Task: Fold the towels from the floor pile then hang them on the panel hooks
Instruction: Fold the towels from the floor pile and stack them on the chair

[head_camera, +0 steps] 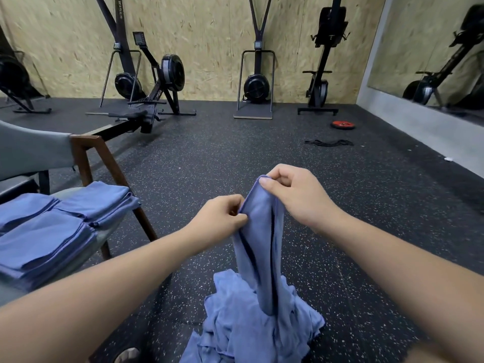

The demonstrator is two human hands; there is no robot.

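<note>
1. On your far left, the folded towels [65, 221] sit stacked on the chair [104, 158]; judge your next fold against them so the stack keeps one shape
2. Your left hand [217, 218] pinches the near top edge of the towel [262, 244], fingers curled round the hem; slide it outward along that edge to find the corner
3. The towel hangs bunched between your hands, its lower end touching the pile [248, 331] on the floor [209, 153]; lift it clear before spreading, or it may drag others up
4. Your right hand [296, 195] pinches the far top edge between thumb and fingers, a little higher than the left; draw it away until the edge runs taut and level
5. No hooks show from here, so hanging looks like a later step
</note>
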